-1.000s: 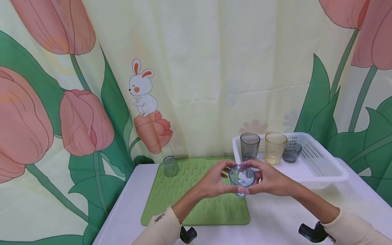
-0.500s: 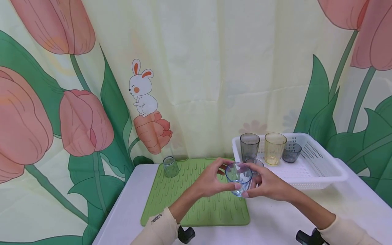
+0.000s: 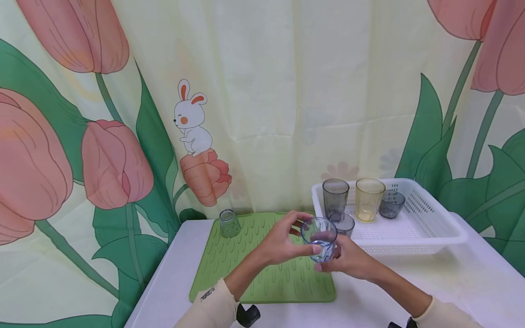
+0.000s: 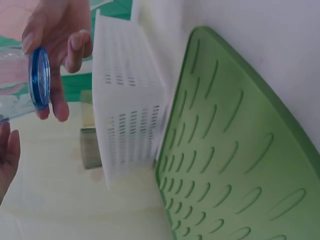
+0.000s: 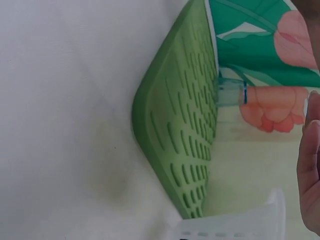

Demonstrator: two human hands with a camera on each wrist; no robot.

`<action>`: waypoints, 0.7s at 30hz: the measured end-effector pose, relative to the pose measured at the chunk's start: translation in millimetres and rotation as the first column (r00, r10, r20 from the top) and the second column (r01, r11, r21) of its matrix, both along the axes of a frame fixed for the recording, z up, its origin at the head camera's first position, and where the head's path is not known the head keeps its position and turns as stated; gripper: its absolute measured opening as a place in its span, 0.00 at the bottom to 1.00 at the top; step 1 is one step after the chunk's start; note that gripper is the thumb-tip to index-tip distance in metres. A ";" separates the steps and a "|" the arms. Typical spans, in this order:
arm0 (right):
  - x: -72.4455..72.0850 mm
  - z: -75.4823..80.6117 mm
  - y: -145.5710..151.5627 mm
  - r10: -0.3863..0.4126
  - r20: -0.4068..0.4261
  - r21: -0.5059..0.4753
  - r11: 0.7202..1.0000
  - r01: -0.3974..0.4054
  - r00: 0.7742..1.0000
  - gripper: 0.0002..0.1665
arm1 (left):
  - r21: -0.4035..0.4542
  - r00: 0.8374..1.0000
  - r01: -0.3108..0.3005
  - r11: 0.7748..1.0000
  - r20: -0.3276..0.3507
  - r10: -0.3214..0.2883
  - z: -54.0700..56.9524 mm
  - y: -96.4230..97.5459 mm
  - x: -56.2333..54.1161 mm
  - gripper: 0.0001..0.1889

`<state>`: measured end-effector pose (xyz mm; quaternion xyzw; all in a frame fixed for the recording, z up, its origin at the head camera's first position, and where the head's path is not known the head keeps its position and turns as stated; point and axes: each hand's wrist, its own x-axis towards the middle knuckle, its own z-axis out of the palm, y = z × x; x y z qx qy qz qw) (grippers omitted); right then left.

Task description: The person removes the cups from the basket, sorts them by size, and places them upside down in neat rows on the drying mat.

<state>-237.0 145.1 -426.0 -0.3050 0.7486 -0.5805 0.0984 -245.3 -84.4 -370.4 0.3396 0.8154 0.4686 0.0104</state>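
Observation:
A clear blue-tinted drinking glass (image 3: 320, 239) is held above the right part of the green ridged mat (image 3: 262, 278), its mouth tilted up toward the head camera. My left hand (image 3: 283, 241) grips its left side, thumb across the near wall and fingers round the far side. Low on the right, my right hand (image 3: 350, 257) pinches the glass near its base. In the left wrist view the thick blue base (image 4: 40, 77) of the glass is visible, touched by the right thumb. Part of a hand (image 5: 311, 165) shows at the right wrist view's edge.
A white perforated basket (image 3: 426, 241) stands right of the mat. Inside are a tall smoky glass (image 3: 335, 198), a yellow glass (image 3: 369, 200), a short dark glass (image 3: 392, 205) and a small grey glass (image 3: 343, 223). Another glass (image 3: 229, 224) stands on the mat's far left corner.
The blue glass has shifted slightly left. My right hand has slid down and left toward its base, uncovering the small grey glass behind. The left hand keeps its grip.

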 end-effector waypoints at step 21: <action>-3.7 -4.0 12.7 0.036 0.079 -0.113 0.993 -0.027 0.996 0.38 | 0.049 0.998 0.012 0.999 0.062 -0.015 -16.5 -23.7 -4.6 0.36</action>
